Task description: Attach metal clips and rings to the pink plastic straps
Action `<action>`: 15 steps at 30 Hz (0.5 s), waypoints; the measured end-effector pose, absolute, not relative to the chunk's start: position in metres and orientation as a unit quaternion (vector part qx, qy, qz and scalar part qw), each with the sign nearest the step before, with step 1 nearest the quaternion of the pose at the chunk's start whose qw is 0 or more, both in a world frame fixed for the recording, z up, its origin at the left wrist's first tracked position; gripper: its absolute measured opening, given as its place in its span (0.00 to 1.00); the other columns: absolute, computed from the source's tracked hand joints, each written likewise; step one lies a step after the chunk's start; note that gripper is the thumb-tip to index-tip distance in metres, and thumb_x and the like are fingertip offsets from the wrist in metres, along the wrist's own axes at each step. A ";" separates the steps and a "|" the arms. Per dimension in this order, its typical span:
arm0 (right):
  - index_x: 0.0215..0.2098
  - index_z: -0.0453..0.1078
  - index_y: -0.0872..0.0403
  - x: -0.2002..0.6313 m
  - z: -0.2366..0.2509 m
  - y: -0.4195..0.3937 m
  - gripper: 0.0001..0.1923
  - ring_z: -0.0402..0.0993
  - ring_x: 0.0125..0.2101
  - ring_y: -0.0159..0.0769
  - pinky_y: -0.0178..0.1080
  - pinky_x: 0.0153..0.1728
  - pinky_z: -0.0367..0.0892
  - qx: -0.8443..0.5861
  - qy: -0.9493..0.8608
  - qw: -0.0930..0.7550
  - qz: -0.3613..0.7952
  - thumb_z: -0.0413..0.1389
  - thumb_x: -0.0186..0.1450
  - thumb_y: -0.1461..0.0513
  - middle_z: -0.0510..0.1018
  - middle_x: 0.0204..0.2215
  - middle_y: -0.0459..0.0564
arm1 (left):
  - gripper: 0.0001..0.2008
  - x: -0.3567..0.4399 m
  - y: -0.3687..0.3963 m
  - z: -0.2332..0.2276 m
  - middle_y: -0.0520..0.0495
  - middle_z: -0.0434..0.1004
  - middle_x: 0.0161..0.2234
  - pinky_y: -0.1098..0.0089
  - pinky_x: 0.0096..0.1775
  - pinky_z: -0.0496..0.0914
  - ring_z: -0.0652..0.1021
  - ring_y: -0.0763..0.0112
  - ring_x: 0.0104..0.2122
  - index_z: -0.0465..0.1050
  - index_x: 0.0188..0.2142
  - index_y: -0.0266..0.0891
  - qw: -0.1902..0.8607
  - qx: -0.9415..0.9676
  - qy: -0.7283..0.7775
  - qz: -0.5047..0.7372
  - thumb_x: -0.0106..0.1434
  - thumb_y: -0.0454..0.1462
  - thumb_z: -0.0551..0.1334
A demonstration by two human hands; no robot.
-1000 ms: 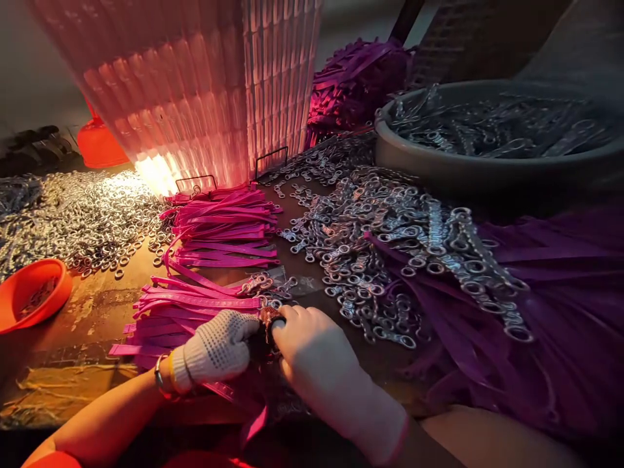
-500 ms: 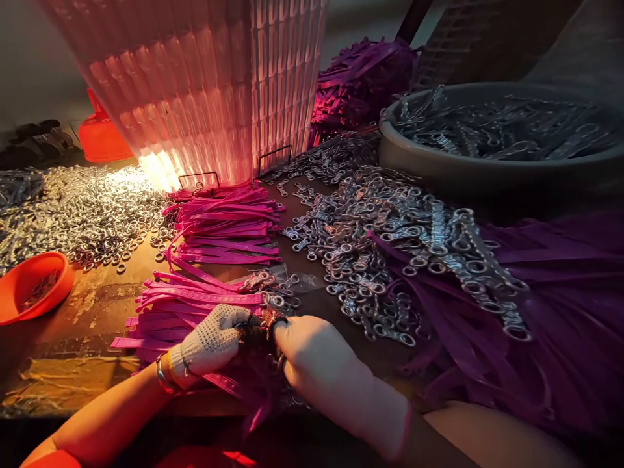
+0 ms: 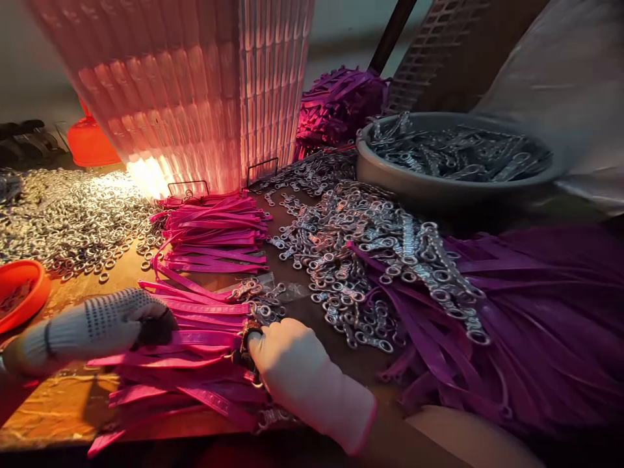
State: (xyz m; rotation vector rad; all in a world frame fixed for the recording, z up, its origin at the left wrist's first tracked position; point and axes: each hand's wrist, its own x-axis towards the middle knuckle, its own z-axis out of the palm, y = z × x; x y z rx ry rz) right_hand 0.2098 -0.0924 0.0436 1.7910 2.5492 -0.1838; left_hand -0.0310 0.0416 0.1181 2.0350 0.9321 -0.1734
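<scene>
My right hand (image 3: 290,357), in a pale glove with dark fingertips, is closed at the right end of a pink strap (image 3: 205,338). Its curled fingers hide most of that end and its metal fitting. At the strap's left end is my left hand (image 3: 129,322), in a dotted knit glove, its dark fingertips pinched on the strap. Below both hands a loose pile of pink straps (image 3: 170,390) lies on the wooden table. Just beyond my right hand, small metal ring clasps (image 3: 266,305) sit at the ends of straps.
Metal ring clasps (image 3: 341,253) are heaped right of centre, beside long purple straps (image 3: 511,325). A grey basin (image 3: 458,185) of metal parts stands behind. More clasps (image 3: 63,214) and an orange bowl (image 3: 36,305) are on the left. A ribbed translucent panel (image 3: 185,117) rises behind a strap stack (image 3: 214,234).
My left hand has moved left, away from my right hand, along the pink strap. My right hand stays closed near the same clasps. The view has shifted slightly to the right.
</scene>
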 end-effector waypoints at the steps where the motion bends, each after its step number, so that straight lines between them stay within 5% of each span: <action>1: 0.31 0.71 0.56 0.211 0.042 -0.091 0.08 0.74 0.28 0.41 0.42 0.25 0.47 0.585 0.808 0.017 -0.065 0.51 0.63 0.70 0.78 0.27 0.54 | 0.07 -0.030 0.044 0.107 0.47 0.80 0.30 0.74 0.32 0.69 0.76 0.68 0.29 0.80 0.31 0.38 0.425 0.820 0.380 -0.056 0.58 0.37 0.63; 4: 0.32 0.73 0.55 0.221 0.042 -0.084 0.06 0.73 0.35 0.43 0.42 0.29 0.53 0.613 0.785 0.022 -0.086 0.54 0.60 0.68 0.79 0.33 0.55 | 0.08 -0.015 0.043 0.071 0.46 0.81 0.32 0.74 0.34 0.69 0.75 0.70 0.30 0.79 0.35 0.36 0.460 0.773 0.433 0.060 0.59 0.37 0.63; 9: 0.41 0.74 0.55 0.272 0.041 -0.036 0.12 0.70 0.43 0.41 0.39 0.40 0.58 0.689 0.724 0.023 -0.021 0.53 0.62 0.68 0.78 0.44 0.55 | 0.18 0.028 0.031 0.042 0.54 0.68 0.18 0.79 0.16 0.52 0.60 0.83 0.14 0.76 0.39 0.33 0.759 0.489 0.404 0.148 0.59 0.47 0.65; 15: 0.42 0.76 0.59 0.324 -0.007 0.040 0.14 0.66 0.49 0.50 0.44 0.42 0.56 0.681 0.727 0.083 0.033 0.51 0.62 0.70 0.77 0.46 0.61 | 0.26 0.049 0.040 0.033 0.44 0.77 0.27 0.78 0.14 0.57 0.71 0.76 0.15 0.73 0.46 0.30 0.904 0.241 0.341 0.088 0.60 0.51 0.62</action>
